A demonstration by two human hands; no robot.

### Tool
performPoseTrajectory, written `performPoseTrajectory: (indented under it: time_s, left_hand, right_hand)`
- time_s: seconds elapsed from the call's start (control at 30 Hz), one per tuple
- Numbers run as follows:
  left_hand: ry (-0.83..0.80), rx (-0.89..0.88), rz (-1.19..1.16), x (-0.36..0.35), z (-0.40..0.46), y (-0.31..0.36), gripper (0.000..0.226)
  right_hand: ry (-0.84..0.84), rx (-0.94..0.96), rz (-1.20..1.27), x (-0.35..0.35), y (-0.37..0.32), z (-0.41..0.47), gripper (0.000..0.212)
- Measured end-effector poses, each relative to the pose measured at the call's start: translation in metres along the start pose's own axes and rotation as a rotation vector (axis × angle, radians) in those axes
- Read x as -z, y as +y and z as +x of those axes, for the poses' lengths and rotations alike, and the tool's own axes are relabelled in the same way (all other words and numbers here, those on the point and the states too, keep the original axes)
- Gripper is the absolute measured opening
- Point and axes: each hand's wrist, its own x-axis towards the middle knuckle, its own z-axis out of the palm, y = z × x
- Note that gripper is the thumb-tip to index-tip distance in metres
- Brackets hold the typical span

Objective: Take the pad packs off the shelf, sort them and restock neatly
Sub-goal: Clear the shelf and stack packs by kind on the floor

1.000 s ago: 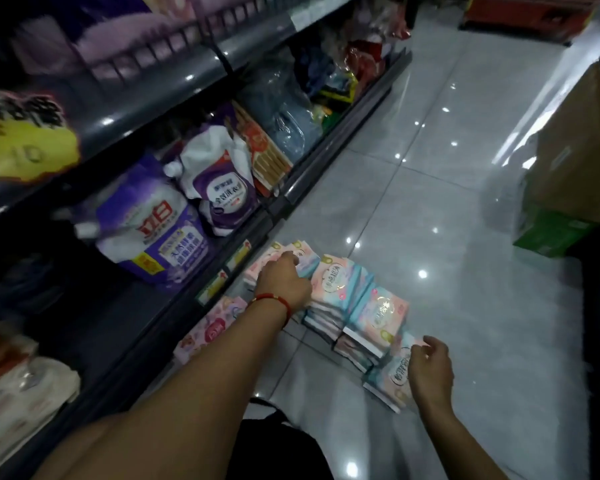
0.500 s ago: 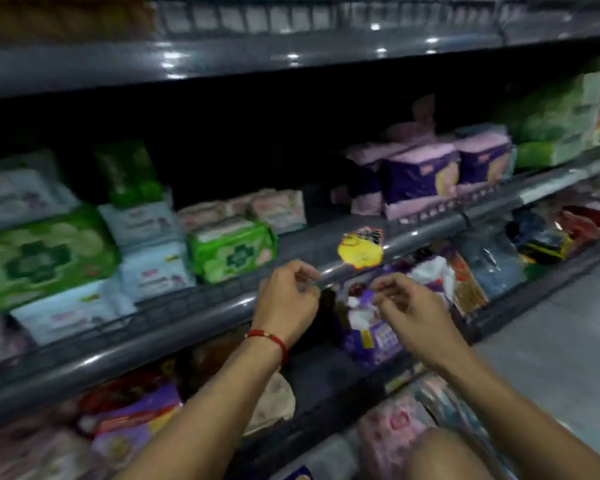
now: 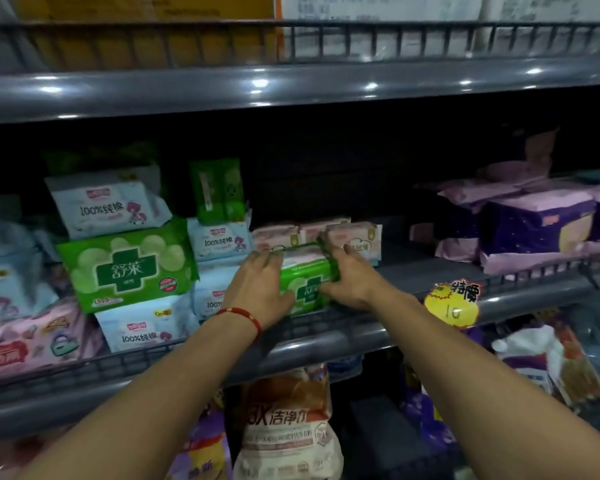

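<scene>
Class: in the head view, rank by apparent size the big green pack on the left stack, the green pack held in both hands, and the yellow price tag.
1. Big green pack, clearly largest.
2. Held green pack, partly covered by the left hand and right hand, so its extent is unsure.
3. Yellow price tag, smallest.

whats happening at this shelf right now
A person is working at a store shelf stocked with pad packs. Both hands grip a small green pack near the shelf's front edge: the left hand on its left end, the right hand on its right end. A bigger green pack sits in a stack to the left, pink packs just behind, purple packs to the right.
</scene>
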Motion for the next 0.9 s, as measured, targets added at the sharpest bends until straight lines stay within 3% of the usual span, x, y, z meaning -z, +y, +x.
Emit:
performPoseTrajectory:
  time_s: [0.07,0.17,0.23,0.3,0.47,0.57,0.67,0.77,0.9]
  left_hand:
    - [0.004,0.004,0.043,-0.005,0.003,0.002,0.042]
    - [0.119,0.037,0.113,-0.007,0.000,0.008,0.037]
    - [0.157,0.066,0.140,-0.007,-0.001,0.010,0.038]
    - [0.169,0.085,0.017,-0.008,-0.002,0.009,0.040]
    - [0.422,-0.067,-0.319,-0.006,-0.014,0.016,0.044]
    - [0.458,-0.121,-0.514,0.003,-0.034,0.034,0.044]
    - [0.413,-0.140,-0.626,0.001,-0.070,0.050,0.044]
    - [0.347,-0.128,-0.694,-0.003,-0.111,0.061,0.040]
    - [0.236,0.025,-0.946,-0.019,-0.161,0.065,0.036]
  right_hand:
    - [0.019,-0.017,0.154,-0.007,0.003,0.004,0.076]
    - [0.180,-0.098,0.474,-0.010,0.006,0.007,0.046]
    - [0.254,-0.163,0.603,-0.007,0.010,0.010,0.047]
    - [0.312,-0.186,0.710,-0.003,0.008,0.006,0.052]
    - [0.492,-0.054,0.984,0.029,-0.005,-0.028,0.046]
    - [0.395,-0.080,1.121,0.049,-0.003,-0.068,0.045]
    - [0.320,-0.136,1.156,0.048,0.011,-0.112,0.064]
    - [0.262,-0.168,1.202,0.039,0.027,-0.154,0.065]
    - [0.174,-0.280,1.175,0.015,0.050,-0.205,0.065]
